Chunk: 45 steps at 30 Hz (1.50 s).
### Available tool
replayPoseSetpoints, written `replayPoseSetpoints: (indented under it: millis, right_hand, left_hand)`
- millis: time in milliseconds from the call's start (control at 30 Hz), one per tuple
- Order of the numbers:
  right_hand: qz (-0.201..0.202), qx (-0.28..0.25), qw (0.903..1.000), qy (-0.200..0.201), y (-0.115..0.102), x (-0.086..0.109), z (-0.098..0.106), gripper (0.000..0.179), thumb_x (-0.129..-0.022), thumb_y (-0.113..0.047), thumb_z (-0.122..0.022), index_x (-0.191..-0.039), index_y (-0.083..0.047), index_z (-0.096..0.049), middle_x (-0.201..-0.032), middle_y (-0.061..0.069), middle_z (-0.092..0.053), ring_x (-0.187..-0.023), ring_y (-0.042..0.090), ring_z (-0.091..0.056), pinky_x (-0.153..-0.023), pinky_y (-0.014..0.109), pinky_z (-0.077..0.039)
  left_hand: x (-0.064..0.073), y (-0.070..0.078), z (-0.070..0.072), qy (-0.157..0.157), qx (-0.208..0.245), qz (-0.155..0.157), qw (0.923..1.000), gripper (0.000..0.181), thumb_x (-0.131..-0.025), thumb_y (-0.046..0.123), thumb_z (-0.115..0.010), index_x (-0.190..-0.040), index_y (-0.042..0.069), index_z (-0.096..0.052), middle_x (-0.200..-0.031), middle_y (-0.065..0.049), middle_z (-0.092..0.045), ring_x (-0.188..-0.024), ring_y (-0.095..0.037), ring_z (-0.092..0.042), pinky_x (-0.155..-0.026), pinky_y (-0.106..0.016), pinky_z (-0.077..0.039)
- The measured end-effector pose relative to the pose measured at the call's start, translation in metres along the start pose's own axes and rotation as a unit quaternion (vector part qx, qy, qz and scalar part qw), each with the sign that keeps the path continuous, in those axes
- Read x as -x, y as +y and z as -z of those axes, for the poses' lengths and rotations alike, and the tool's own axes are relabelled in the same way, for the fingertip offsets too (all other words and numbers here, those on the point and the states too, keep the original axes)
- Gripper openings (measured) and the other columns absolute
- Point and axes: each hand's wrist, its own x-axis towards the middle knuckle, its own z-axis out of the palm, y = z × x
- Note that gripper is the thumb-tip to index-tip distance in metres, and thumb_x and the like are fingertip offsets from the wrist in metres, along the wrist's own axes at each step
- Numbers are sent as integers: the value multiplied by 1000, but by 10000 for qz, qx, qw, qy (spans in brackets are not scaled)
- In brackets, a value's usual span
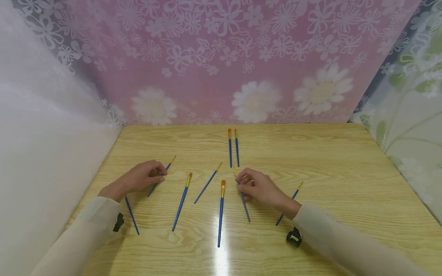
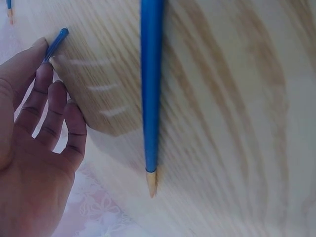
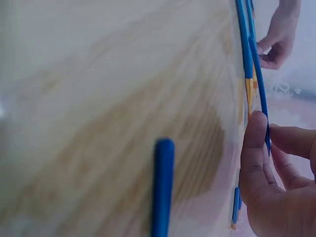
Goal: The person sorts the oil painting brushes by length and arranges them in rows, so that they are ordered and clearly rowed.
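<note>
Blue is covering the slim handles of the paintbrushes [image 1: 221, 214], with gold collars [image 1: 222, 192] shining above the blue and bristles [image 1: 223, 183] showing orange-brown on the widest brush. The bench [image 1: 328, 161] is displaying pale yellow woodgrain, with wavy brown lines running across it and a white streak of glare [image 1: 221, 260] gleaming on its surface. The backdrop [image 1: 207, 96] is blending pink and mauve; white flower outlines are filling its upper part, and big white daisies [image 1: 255, 100] with creamy yellow centres are lining its lower part. The left drape [image 1: 51, 134] is looking greyish white. The right drape [image 1: 404, 130] is carrying green leaves on off-white. Cream is colouring both sleeves [image 1: 86, 226].
</note>
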Motion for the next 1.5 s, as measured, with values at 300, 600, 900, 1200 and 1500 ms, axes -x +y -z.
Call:
replayPoseSetpoints:
  millis: [300,600,900,1200,1500]
  right_hand:
    - [218,882,9957,171,-5,-5,-16,21,-105,-14,-74,-123,-5,-69,-101,6,-74,-77,13,-65,-69,29,-55]
    - [470,1779,9824,313,-7,-12,-21,17,-102,-16,-79,-116,-9,-71,-90,-2,-71,-75,11,-58,-70,26,-47]
    - [413,2119,9762,203,-9,-15,-24,19,-98,-16,-83,-113,-8,-75,-90,-2,-65,-81,13,-56,-77,31,-48]
    - [463,2273,9724,240,-11,-14,-25,20,-97,-15,-83,-113,-5,-76,-94,-1,-68,-86,12,-58,-82,34,-52]
    - [507,2227,9732,282,-11,-12,-25,21,-97,-16,-84,-113,-5,-75,-93,-1,-67,-85,12,-58,-81,32,-52]
  left_hand:
    - [0,2,0,22,-17,-47,10000,15,-107,18,-73,-121,12,-70,-111,-3,-71,-90,-13,-60,-87,-42,-53]
    - [-1,0,1,-45,49,67,10000,14,-108,16,-72,-121,13,-70,-112,-3,-70,-92,-14,-62,-88,-41,-54]
    - [-1,0,1,-15,1,-40,10000,15,-108,18,-72,-122,12,-70,-112,-3,-70,-92,-13,-60,-87,-42,-53]
    - [-1,0,1,-29,-63,-43,10000,15,-108,19,-72,-122,13,-70,-112,-3,-70,-91,-12,-60,-87,-42,-53]
    - [0,1,1,-9,-40,-44,10000,15,-108,18,-72,-122,13,-71,-112,-3,-70,-91,-12,-59,-87,-41,-53]
